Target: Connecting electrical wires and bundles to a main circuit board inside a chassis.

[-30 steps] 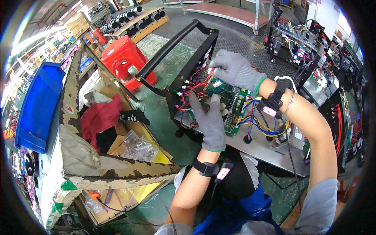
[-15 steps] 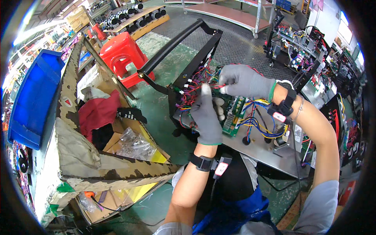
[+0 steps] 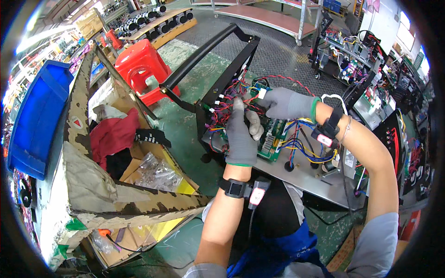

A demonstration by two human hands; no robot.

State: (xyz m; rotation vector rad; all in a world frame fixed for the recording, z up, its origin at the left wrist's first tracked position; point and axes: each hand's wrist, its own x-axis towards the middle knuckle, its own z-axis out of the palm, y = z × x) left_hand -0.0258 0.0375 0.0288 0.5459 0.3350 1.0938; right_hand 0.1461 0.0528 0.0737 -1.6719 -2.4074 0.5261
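Note:
Both my hands wear grey gloves and work close together among thin wires at the far left part of an open machine chassis [image 3: 296,172]. My left hand [image 3: 242,136] is closed, thumb raised and fingers curled; what lies in its grip is hidden. Just right of it, my right hand [image 3: 289,104] is closed with its fingertips on a red wire [image 3: 251,98] that stretches toward my left thumb. A white connector [image 3: 262,93] shows at the right fingertips. Below the hands lies a green circuit board [image 3: 272,141]. A twisted red wire [image 3: 289,78] loops behind my right hand.
A black handle bar [image 3: 199,58] rises from the chassis. Blue and yellow cables [image 3: 296,144] run over the metal plate. At left stand a worn frame with a cardboard box [image 3: 185,173], a blue bin [image 3: 39,120] and a red stool [image 3: 141,65]. Other wired machines [image 3: 354,58] stand right.
My right hand has turned palm-down, and the white connector now shows at its fingertips. My left hand remains among the wires, its thumb a little lower. The view has shifted slightly.

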